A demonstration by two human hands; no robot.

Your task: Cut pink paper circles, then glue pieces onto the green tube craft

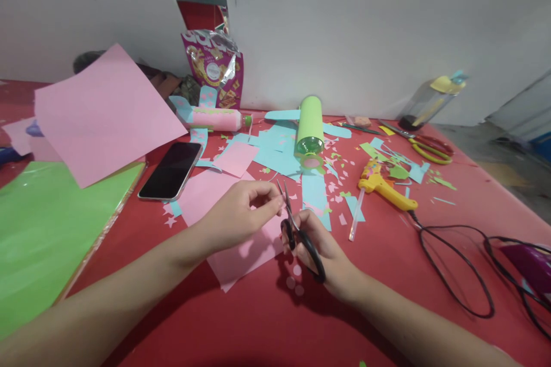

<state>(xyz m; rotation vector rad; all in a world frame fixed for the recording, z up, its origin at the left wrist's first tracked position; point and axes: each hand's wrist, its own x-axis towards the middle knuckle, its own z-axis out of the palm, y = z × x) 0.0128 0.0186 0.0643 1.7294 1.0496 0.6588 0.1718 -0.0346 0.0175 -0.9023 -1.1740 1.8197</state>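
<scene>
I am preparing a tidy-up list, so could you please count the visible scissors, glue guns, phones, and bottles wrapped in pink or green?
Black-handled scissors in the right hand, red-and-yellow-handled scissors: 2
Yellow glue gun: 1
Phone: 1
Pink-wrapped bottle, green-wrapped bottle: 2
Total: 6

Center: right hand [331, 258] holding black-handled scissors [305, 238], left hand [241, 209] fingertips bunched beside blades. Pink paper [245, 258] below, red table [193, 327]. Smartphone [171, 171] center-left, yellow glue gun [385, 189] center-right, green-wrapped bottle [310, 120] upper center.
</scene>
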